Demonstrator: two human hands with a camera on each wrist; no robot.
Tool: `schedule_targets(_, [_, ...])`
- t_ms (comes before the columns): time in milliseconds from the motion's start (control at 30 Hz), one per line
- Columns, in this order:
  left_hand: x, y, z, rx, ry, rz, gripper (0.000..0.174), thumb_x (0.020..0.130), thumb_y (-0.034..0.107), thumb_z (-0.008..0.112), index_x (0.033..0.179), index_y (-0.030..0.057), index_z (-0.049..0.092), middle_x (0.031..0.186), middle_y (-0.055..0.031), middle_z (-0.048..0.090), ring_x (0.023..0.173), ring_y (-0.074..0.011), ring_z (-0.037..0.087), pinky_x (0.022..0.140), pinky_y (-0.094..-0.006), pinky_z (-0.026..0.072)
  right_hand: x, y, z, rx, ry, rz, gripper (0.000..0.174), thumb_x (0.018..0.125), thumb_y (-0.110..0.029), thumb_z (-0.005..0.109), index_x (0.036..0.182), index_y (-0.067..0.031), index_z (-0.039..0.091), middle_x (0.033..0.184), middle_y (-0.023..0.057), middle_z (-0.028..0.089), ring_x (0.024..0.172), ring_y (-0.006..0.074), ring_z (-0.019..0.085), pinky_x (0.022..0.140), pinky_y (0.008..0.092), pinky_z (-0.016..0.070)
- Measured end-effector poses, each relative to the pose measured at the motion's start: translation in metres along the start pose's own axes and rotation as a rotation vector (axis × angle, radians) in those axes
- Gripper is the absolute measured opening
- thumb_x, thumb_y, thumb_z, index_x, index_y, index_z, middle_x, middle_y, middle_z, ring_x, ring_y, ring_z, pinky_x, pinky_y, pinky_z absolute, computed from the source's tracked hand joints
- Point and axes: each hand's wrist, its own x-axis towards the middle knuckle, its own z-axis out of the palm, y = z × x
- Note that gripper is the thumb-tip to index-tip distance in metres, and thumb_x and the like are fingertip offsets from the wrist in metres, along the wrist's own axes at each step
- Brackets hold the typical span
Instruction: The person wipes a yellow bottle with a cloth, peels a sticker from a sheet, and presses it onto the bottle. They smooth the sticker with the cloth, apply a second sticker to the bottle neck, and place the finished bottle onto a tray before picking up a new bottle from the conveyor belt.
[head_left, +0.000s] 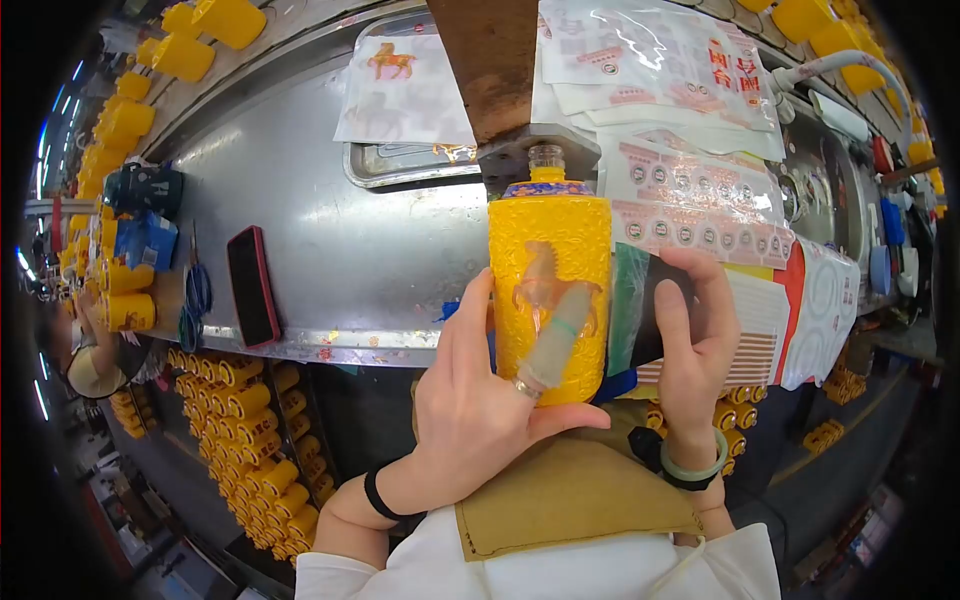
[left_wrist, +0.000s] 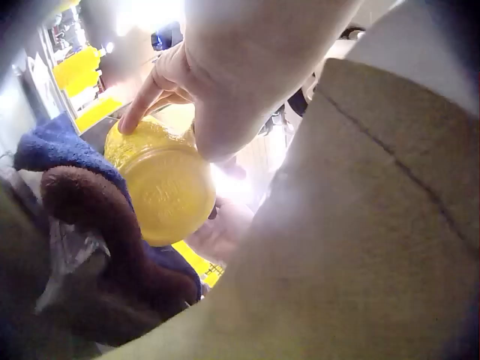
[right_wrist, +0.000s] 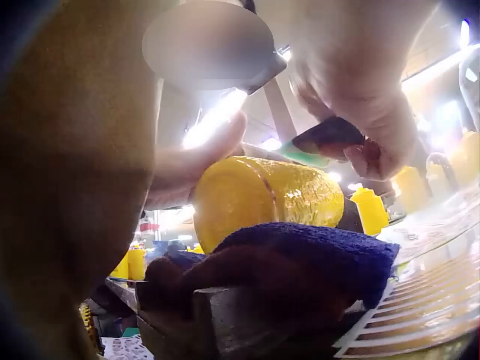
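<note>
A yellow embossed bottle (head_left: 550, 225) with a clear glass neck lies with its neck away from the body. On its front is a brown-gold horse decal (head_left: 541, 272). My left hand (head_left: 470, 415) holds the bottle, fingers along its left side and thumb across the base end. The covered index finger (head_left: 560, 340) rests on the horse. Beside the bottle's right side, my right hand (head_left: 697, 355) pinches a flat black and green piece (head_left: 630, 305) between thumb and fingers. A blue towel (right_wrist: 322, 251) lies under the bottle in the right wrist view.
A steel worktop (head_left: 300, 200) spreads to the left, with a phone (head_left: 253, 287) and scissors (head_left: 195, 300). Behind stands a metal tray (head_left: 410, 165) with a horse decal sheet (head_left: 400, 95). Printed sheets (head_left: 690, 190) cover the right side. Rows of yellow bottles (head_left: 250, 430) stand below.
</note>
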Motion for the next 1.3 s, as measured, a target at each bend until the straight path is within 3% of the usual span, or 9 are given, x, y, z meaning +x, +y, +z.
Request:
schedule_targets(300, [-0.004, -0.013, 0.013, -0.08, 0.161, -0.004, 0.094, 0.066, 0.061, 0.085, 0.13, -0.0049, 0.063, 0.13, -0.0275, 0.057, 0.091, -0.034, 0.067, 0.074, -0.0354, 0.0598, -0.006, 0.0, 0.021, -0.113, -0.03, -0.05, 0.02, 0.093, 0.002, 0.063, 0.112, 0.001, 0.066, 0.096, 0.0109, 0.064, 0.089, 0.0188, 0.063, 0.08, 0.029, 0.0493])
schedule_targets(533, [-0.01, -0.032, 0.019, -0.221, 0.267, 0.025, 0.085, 0.073, 0.052, 0.087, 0.13, -0.0067, 0.063, 0.13, -0.0256, 0.06, 0.097, -0.0359, 0.069, 0.083, -0.0388, 0.0589, 0.037, -0.028, 0.003, -0.604, -0.071, -0.522, 0.033, 0.087, 0.007, 0.065, 0.117, -0.0064, 0.072, 0.101, 0.0111, 0.063, 0.09, 0.0288, 0.064, 0.078, 0.0379, 0.0534])
schedule_targets(633, [-0.019, -0.042, 0.021, -0.443, 0.208, -0.099, 0.071, 0.089, 0.049, 0.076, 0.131, -0.0076, 0.063, 0.132, -0.0253, 0.061, 0.105, -0.0363, 0.07, 0.09, -0.0403, 0.0579, 0.053, -0.049, 0.016, -0.577, -0.551, -0.741, 0.04, 0.08, -0.003, 0.072, 0.12, -0.0077, 0.071, 0.096, 0.0085, 0.061, 0.086, 0.0277, 0.062, 0.076, 0.0389, 0.0529])
schedule_targets(733, [-0.023, -0.046, 0.026, -0.873, 0.22, -0.208, 0.073, 0.105, 0.056, 0.046, 0.135, -0.0088, 0.059, 0.137, -0.0254, 0.059, 0.122, -0.0331, 0.064, 0.099, -0.0425, 0.0552, 0.064, -0.054, 0.035, -0.715, -0.4, -0.696, 0.039, 0.082, -0.003, 0.071, 0.121, -0.0061, 0.073, 0.091, 0.0099, 0.063, 0.083, 0.0282, 0.061, 0.074, 0.0344, 0.0499])
schedule_targets(833, [-0.033, -0.044, 0.033, -0.931, 0.273, -0.209, 0.074, 0.106, 0.056, 0.043, 0.143, -0.0075, 0.051, 0.14, -0.0251, 0.057, 0.124, -0.0337, 0.062, 0.1, -0.0435, 0.0545, 0.084, -0.064, 0.028, -0.915, -0.157, -0.98, 0.04, 0.079, -0.006, 0.074, 0.119, -0.0095, 0.075, 0.091, 0.0069, 0.068, 0.083, 0.0239, 0.062, 0.075, 0.035, 0.0496])
schedule_targets(867, [-0.035, -0.048, 0.035, -0.888, 0.234, -0.172, 0.078, 0.106, 0.058, 0.038, 0.148, -0.0069, 0.044, 0.142, -0.0247, 0.055, 0.123, -0.034, 0.062, 0.1, -0.0431, 0.0544, 0.083, -0.056, 0.018, -0.938, -0.155, -1.12, 0.053, 0.07, -0.022, 0.078, 0.122, -0.0157, 0.073, 0.101, -0.0013, 0.069, 0.083, 0.0205, 0.06, 0.071, 0.032, 0.0493])
schedule_targets(1000, [-0.034, -0.046, 0.029, -0.938, 0.197, -0.228, 0.086, 0.104, 0.066, 0.033, 0.147, -0.0077, 0.045, 0.143, -0.0234, 0.055, 0.121, -0.0319, 0.062, 0.1, -0.0434, 0.0529, 0.024, -0.019, 0.013, -0.662, -0.36, -1.338, 0.028, 0.077, -0.013, 0.072, 0.104, -0.0195, 0.074, 0.105, -0.0058, 0.068, 0.083, 0.0134, 0.059, 0.071, 0.0273, 0.0504])
schedule_targets(1100, [-0.03, -0.048, 0.033, -0.97, 0.186, -0.231, 0.089, 0.103, 0.068, 0.033, 0.147, -0.0076, 0.045, 0.142, -0.0226, 0.055, 0.122, -0.03, 0.061, 0.101, -0.043, 0.0513, -0.005, -0.025, -0.004, -0.594, -0.544, -1.252, 0.02, 0.082, -0.01, 0.07, 0.099, -0.0182, 0.072, 0.107, -0.0059, 0.067, 0.082, 0.0118, 0.059, 0.071, 0.0278, 0.0512])
schedule_targets(1300, [-0.024, -0.044, 0.04, -0.858, 0.227, -0.29, 0.089, 0.103, 0.071, 0.025, 0.144, -0.0034, 0.051, 0.138, -0.0177, 0.058, 0.119, -0.0251, 0.061, 0.098, -0.0386, 0.0501, -0.002, -0.009, -0.052, 0.005, -0.156, 0.057, 0.023, 0.095, -0.002, 0.059, 0.117, -0.0042, 0.066, 0.089, 0.0025, 0.059, 0.078, 0.0142, 0.053, 0.071, 0.0283, 0.0468])
